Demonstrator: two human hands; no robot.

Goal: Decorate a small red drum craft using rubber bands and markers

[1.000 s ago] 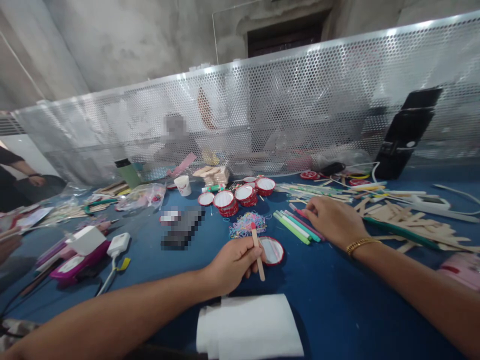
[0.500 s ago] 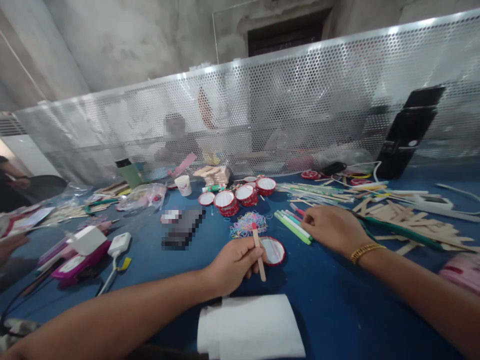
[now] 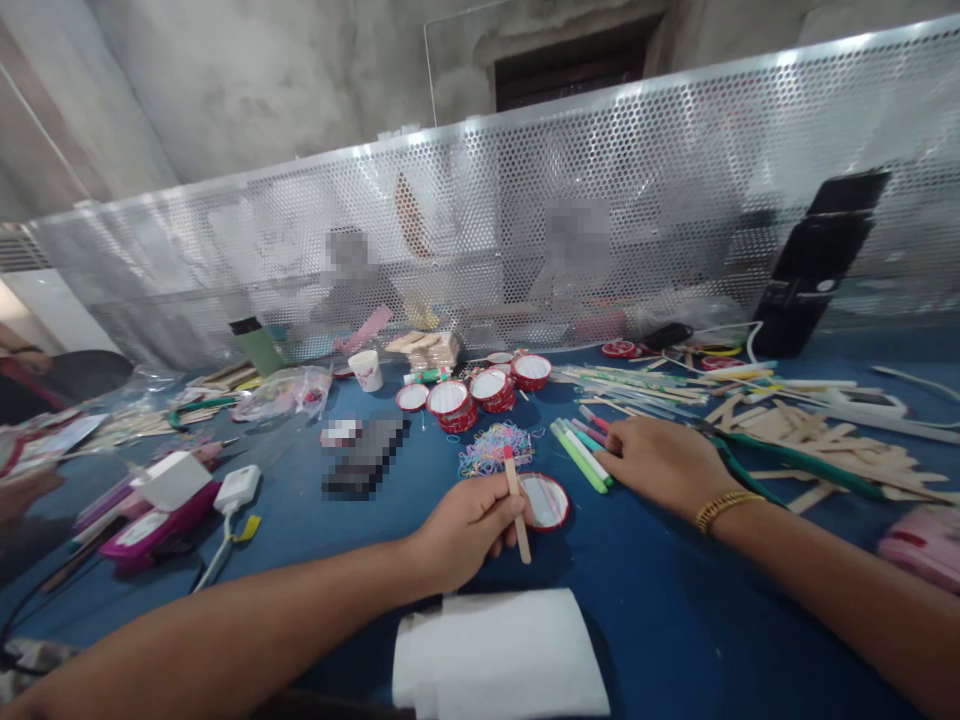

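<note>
My left hand [image 3: 469, 525] is closed on a wooden craft stick [image 3: 517, 510] with a red upper end, held upright between thumb and fingers. Just beside it a small round red-rimmed drum [image 3: 547, 500] lies on the table, partly hidden by the hand. My right hand [image 3: 671, 465], with a gold bracelet at the wrist, rests over a row of felt-tip pens [image 3: 581, 455] in green, white, purple and pink. Its thumb and forefinger are apart at the pens' right side. Behind my left hand is a pile of colourful small rubber bands [image 3: 495, 448].
Several red drums [image 3: 450, 400] stand beyond the bands, near a paper cup [image 3: 366, 370]. Green-handled pliers [image 3: 802, 462] lie over loose craft sticks [image 3: 840, 430] on the right. White folded paper [image 3: 502, 655] lies in front of me. A perforated metal screen [image 3: 465, 230] runs behind the table.
The felt-tip pens have shifted slightly left and towards me beside my right hand, whose thumb and forefinger have spread. My left hand and the craft stick stay in place.
</note>
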